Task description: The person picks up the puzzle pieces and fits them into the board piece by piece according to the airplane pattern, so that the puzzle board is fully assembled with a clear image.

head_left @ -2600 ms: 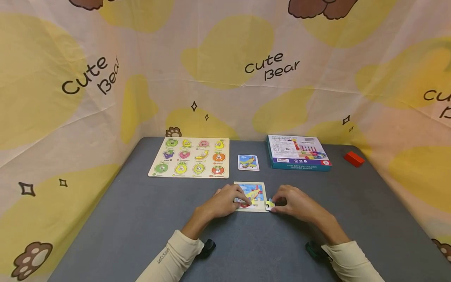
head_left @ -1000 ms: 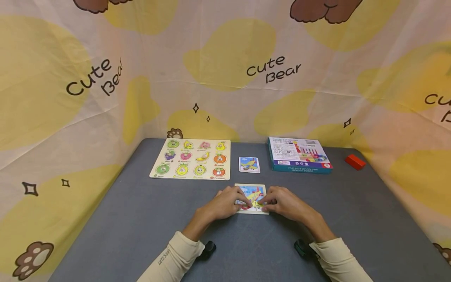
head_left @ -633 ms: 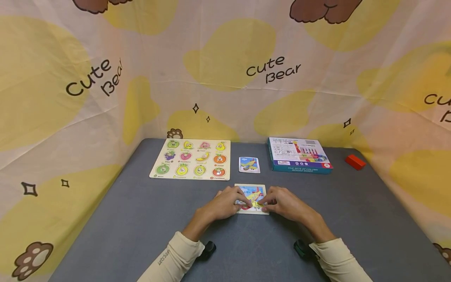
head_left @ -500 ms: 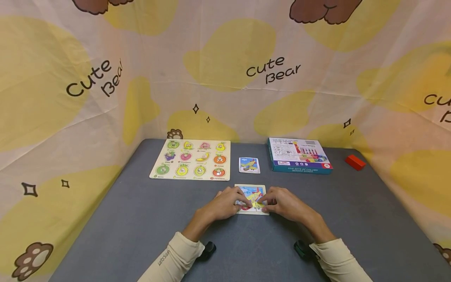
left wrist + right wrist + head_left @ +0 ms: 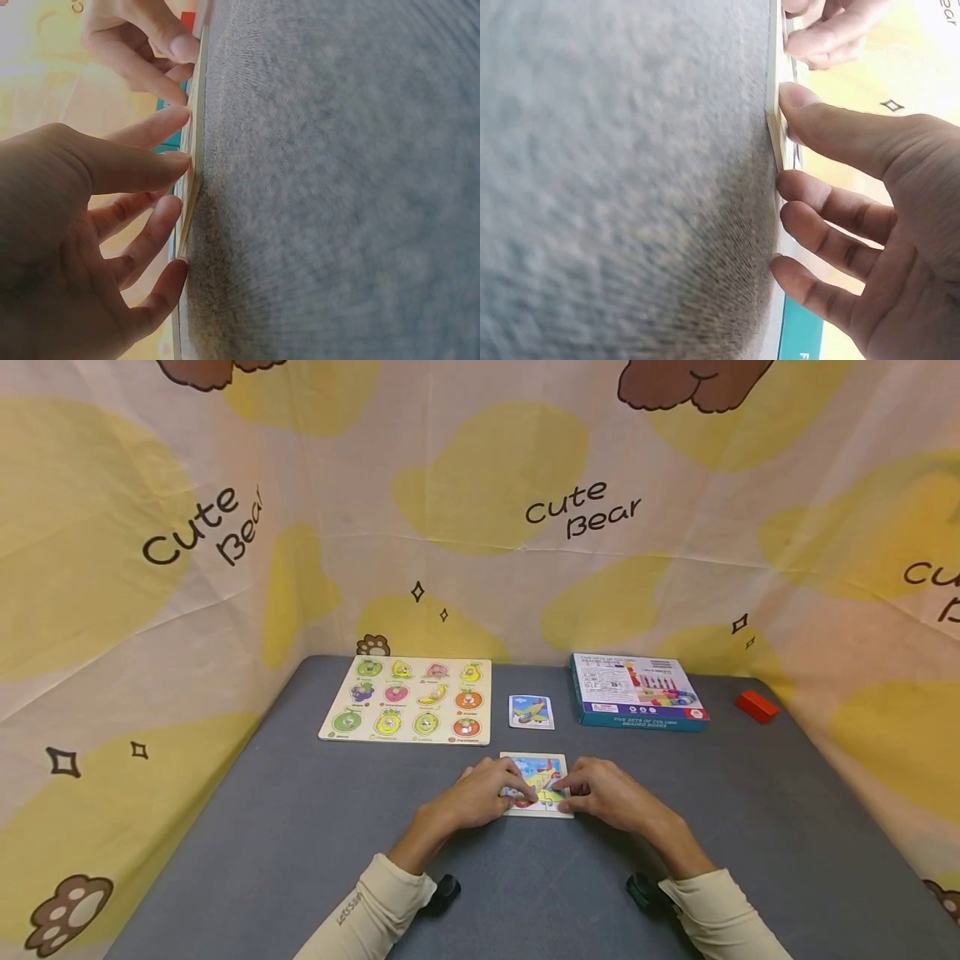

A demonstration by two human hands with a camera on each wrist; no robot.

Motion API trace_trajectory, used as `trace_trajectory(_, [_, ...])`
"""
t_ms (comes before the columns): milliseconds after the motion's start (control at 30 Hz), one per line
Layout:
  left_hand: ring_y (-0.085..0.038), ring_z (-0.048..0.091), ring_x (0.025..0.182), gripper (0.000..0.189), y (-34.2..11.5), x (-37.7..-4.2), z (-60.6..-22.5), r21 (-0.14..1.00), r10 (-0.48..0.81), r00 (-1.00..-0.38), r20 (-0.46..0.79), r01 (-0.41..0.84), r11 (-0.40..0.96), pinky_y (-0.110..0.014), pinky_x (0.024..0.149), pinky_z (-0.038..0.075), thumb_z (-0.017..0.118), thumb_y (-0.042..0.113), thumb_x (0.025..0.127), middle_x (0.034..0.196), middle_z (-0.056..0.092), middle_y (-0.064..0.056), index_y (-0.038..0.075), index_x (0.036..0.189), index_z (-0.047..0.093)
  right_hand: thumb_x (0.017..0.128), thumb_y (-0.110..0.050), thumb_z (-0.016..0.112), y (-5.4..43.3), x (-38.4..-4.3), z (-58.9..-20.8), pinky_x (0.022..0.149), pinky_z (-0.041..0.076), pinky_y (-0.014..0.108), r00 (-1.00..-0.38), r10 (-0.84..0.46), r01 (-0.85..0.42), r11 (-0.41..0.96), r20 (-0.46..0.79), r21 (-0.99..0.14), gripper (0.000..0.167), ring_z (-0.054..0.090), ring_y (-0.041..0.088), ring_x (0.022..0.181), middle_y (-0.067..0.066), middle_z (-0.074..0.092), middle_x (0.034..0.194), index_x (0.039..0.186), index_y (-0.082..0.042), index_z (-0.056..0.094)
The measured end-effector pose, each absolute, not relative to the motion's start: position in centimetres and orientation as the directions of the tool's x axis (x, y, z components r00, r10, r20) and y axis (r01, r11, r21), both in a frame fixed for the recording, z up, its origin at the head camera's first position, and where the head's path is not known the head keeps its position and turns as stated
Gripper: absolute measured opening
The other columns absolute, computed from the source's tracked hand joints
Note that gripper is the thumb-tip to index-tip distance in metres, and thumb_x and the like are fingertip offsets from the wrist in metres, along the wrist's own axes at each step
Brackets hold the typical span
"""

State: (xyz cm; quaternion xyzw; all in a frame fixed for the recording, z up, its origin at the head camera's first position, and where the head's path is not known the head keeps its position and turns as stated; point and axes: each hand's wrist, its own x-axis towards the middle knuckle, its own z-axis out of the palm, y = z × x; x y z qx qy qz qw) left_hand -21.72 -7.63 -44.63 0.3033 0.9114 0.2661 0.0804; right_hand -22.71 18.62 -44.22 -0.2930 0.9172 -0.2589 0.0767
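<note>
A small framed jigsaw puzzle (image 5: 540,768) with a yellow airplane picture lies flat on the table between both hands. From its left side my left hand (image 5: 482,789) reaches over, index fingertip on the picture and thumb at the near left part; the other fingers rest along the side. My right hand (image 5: 611,793) is at the right side, its index fingertip on the lower right of the picture and its thumb at the near right corner. In the right wrist view the other fingers of the right hand (image 5: 900,217) are spread, with fingertips by the frame and tabletop. Fingers cover parts of the picture.
Behind the puzzle lies an airplane picture card (image 5: 532,713). A fruit puzzle board (image 5: 405,702) is at the back left, a flat teal and white box (image 5: 637,692) at the back right. Farther right sits a red block (image 5: 757,706). Patterned cloth (image 5: 480,485) surrounds the grey table (image 5: 315,843).
The right hand has moved left, and the puzzle piece it pinched beside the frame now lies within the picture's lower right. Since then its index finger has shifted slightly; the left hand stays put.
</note>
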Motion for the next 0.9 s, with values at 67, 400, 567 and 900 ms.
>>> trace_trajectory(67, [-0.018,0.053,0.109,0.026,-7.62,-21.71,-44.60,0.534,0.598,-0.802,0.017,0.513,0.673,-0.042,0.088,0.038,0.069,0.010,0.102,0.119,0.065,0.004,0.027,0.114,0.084,0.095,-0.023,0.082,18.54,-22.66,-44.16,0.064,0.040,0.026,-0.824,-0.567,-0.488,0.703,0.008,-0.518,0.024,0.048,0.010,0.076,-0.008,0.058,0.086,0.117,-0.014,0.084])
trace_trajectory(400, [-0.018,0.053,0.108,0.027,-7.60,-21.79,-44.61,0.529,0.599,-0.800,0.019,0.516,0.673,-0.041,0.087,0.037,0.069,0.009,0.101,0.119,0.065,0.004,0.027,0.114,0.084,0.092,-0.024,0.084,18.32,-22.57,-44.41,0.067,0.042,0.026,-0.834,-0.550,-0.494,0.713,0.041,-0.497,0.017,0.050,0.009,0.078,-0.008,0.059,0.089,0.108,-0.017,0.085])
trace_trajectory(567, [-0.019,0.053,0.110,0.028,-7.57,-21.79,-44.53,0.515,0.607,-0.795,0.015,0.527,0.677,-0.042,0.088,0.039,0.068,0.010,0.102,0.121,0.065,0.004,0.028,0.117,0.083,0.092,-0.025,0.084,18.38,-22.59,-44.39,0.070,0.044,0.027,-0.836,-0.548,-0.492,0.717,0.037,-0.494,0.015,0.051,0.009,0.080,-0.009,0.061,0.089,0.106,-0.019,0.086])
trace_trajectory(900, [-0.019,0.047,0.105,0.036,-7.03,-21.03,-44.09,0.371,0.633,-0.773,-0.048,0.575,0.729,-0.038,0.081,0.035,0.064,0.023,0.106,0.122,0.058,0.002,0.041,0.137,0.072,0.093,-0.025,0.084,18.24,-22.49,-44.62,0.070,0.045,0.027,-0.849,-0.527,-0.470,0.723,0.036,-0.505,0.012,0.053,0.008,0.080,-0.010,0.062,0.088,0.104,-0.022,0.085])
